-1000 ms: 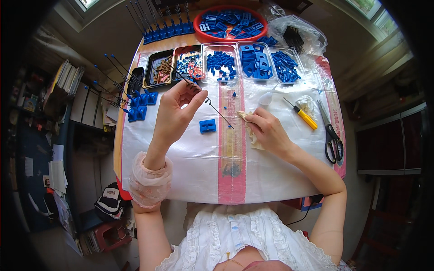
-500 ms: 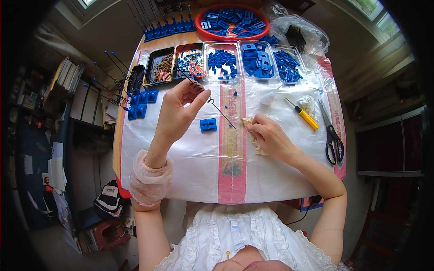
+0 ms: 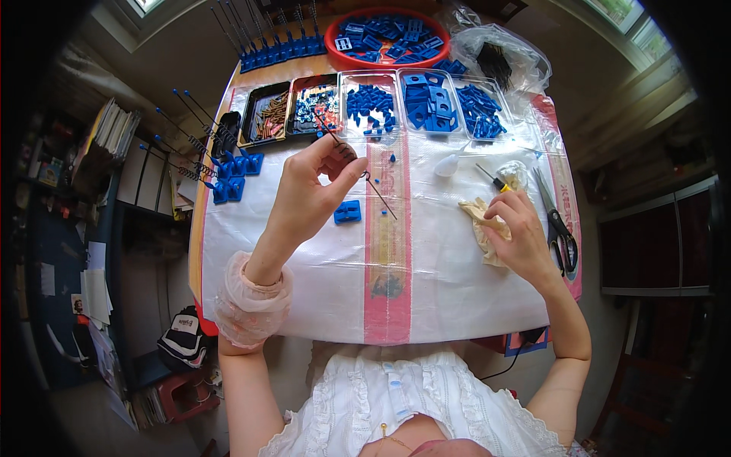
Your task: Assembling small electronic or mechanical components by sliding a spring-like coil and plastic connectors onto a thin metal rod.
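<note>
A thin black wire with a coiled spring section [image 3: 345, 150] is pinched between the thumb and fingers of my left hand [image 3: 316, 179]. Its straight end slants down to the right over the table. Below that hand lies a small blue plastic base [image 3: 347, 212]. My right hand [image 3: 521, 232] is at a crumpled beige cloth [image 3: 478, 221], its thumb and fingers curved and apart over the cloth. Partly hidden behind the right fingers is a screwdriver [image 3: 499, 183] with a yellow and black handle. Tiny blue parts [image 3: 393, 158] lie scattered near the wire.
Trays of brass-coloured pieces [image 3: 272, 114], small mixed parts and blue parts [image 3: 431, 103] line the back. Behind them stands a red basin [image 3: 329, 46] of blue pieces. Springy blue assemblies [image 3: 236, 164] stand at left; black-handled scissors [image 3: 562, 236] lie at right.
My right hand has moved right, away from the wire's end, and the cloth has shifted right with it. My left hand stays nearly in place, still holding the wire.
</note>
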`<move>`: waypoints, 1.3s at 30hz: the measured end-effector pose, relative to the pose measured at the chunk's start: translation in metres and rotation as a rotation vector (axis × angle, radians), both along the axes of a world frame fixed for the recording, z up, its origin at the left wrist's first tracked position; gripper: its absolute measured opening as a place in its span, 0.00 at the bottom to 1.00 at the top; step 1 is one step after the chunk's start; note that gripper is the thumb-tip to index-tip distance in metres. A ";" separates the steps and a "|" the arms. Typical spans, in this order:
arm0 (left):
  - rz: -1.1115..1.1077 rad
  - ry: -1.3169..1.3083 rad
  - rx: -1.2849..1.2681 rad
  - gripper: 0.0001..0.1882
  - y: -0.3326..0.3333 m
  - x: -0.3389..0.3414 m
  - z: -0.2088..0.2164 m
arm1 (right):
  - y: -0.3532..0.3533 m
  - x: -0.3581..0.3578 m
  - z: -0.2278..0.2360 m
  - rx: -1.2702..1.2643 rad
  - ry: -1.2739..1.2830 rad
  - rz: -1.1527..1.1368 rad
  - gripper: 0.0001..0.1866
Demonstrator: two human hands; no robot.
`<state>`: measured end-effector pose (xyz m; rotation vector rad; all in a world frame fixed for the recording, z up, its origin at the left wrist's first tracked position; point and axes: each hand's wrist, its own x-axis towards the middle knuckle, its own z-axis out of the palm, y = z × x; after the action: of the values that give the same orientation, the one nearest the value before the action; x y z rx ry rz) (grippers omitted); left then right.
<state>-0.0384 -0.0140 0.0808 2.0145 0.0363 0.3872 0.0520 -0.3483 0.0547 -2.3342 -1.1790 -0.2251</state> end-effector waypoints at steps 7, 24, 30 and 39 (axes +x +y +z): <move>-0.107 -0.183 0.302 0.10 -0.036 0.006 0.025 | 0.068 -0.018 0.032 0.292 0.338 0.152 0.10; -0.133 -0.291 0.284 0.11 -0.053 0.013 0.028 | 0.102 -0.007 0.025 0.401 0.590 0.159 0.08; -0.092 -0.313 0.216 0.09 -0.052 0.010 0.022 | 0.102 -0.006 0.027 0.365 0.542 0.138 0.06; -0.022 0.100 0.651 0.03 -0.058 -0.032 -0.044 | 0.096 0.001 0.028 0.380 0.463 0.105 0.04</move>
<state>-0.0700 -0.0716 0.0363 2.6732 -0.0575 0.3054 0.0529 -0.2518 0.0828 -1.8529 -0.9283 0.1171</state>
